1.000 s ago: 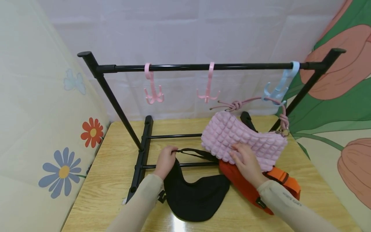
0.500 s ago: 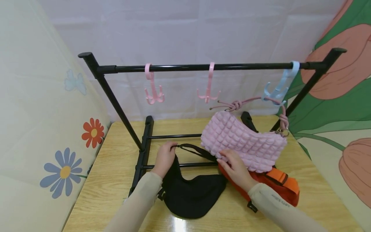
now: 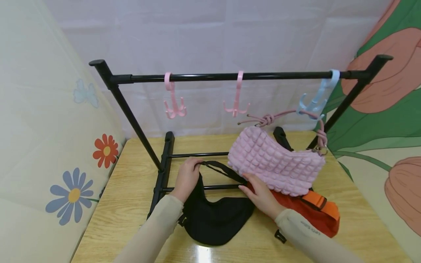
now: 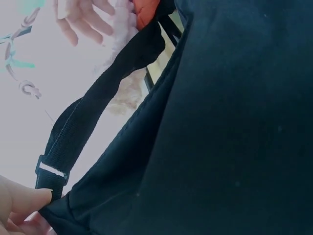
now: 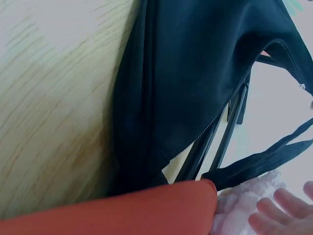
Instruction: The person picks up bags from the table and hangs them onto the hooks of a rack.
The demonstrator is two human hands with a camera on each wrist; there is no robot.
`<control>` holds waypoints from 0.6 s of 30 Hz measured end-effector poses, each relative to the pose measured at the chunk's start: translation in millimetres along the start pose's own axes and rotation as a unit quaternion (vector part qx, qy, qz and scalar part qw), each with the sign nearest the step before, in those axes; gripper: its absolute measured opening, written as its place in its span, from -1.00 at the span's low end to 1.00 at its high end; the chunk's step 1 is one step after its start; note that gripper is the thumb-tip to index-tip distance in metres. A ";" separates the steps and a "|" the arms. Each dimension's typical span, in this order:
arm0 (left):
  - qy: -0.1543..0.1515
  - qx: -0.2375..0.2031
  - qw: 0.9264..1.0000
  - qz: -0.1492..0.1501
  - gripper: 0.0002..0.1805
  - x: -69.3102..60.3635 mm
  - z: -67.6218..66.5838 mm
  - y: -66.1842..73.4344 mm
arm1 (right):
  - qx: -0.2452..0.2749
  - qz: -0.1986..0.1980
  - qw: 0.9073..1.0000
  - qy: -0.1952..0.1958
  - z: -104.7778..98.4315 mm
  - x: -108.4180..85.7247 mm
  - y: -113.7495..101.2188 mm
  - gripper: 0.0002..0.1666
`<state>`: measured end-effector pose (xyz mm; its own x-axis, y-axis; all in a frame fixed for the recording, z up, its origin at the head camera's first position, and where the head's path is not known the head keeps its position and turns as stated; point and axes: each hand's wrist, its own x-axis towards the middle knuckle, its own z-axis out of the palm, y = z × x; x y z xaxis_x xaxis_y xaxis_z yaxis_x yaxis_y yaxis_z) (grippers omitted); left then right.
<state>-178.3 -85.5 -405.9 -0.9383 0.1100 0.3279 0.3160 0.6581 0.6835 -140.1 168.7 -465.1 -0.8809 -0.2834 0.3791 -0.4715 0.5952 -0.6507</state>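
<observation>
A black crescent shoulder bag (image 3: 218,223) lies on the table, its left end raised. My left hand (image 3: 186,179) pinches that end where the strap (image 4: 93,107) meets it, near a small buckle (image 4: 51,171). The strap runs right and passes under or behind other bags. My right hand (image 3: 261,195) is beside the strap's far end with its fingers extended (image 5: 283,205); in the right wrist view they hold nothing. Behind this hand is a pink quilted bag (image 3: 276,160), its cord handle looped at the blue hook (image 3: 314,102). A red-orange bag (image 3: 319,219) lies below it, partly covered.
A black rack (image 3: 204,77) spans the table (image 3: 125,219). Two pink hooks (image 3: 174,107) hang from its top bar at left and middle. Its lower bars (image 3: 217,187) run behind the black bag. Patterned cloth walls (image 3: 49,146) stand at the sides.
My right hand has moved left and down off the pink bag to the black strap's end. My left hand has risen slightly with the black bag's end. The red-orange bag's buckle has shifted left.
</observation>
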 end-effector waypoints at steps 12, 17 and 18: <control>0.034 -0.010 0.998 0.045 -0.81 -5.5 -8.8 13.6 | 0.019 0.005 1.000 0.000 9.4 1.0 -0.8 -0.47; 0.046 -0.006 0.996 0.076 -0.82 -8.5 -9.9 17.6 | 0.029 0.019 0.999 -0.017 12.8 2.4 -2.6 -0.42; 0.050 -0.007 0.995 0.083 -0.82 -8.9 -10.1 18.3 | 0.031 0.025 0.999 -0.022 13.3 2.9 -3.0 -0.41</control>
<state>-162.7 -82.0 -389.7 -0.8549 0.1408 0.4993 0.4673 0.6272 0.6231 -141.8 156.1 -470.9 -0.9033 -0.2884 0.3175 -0.4281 0.5611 -0.7084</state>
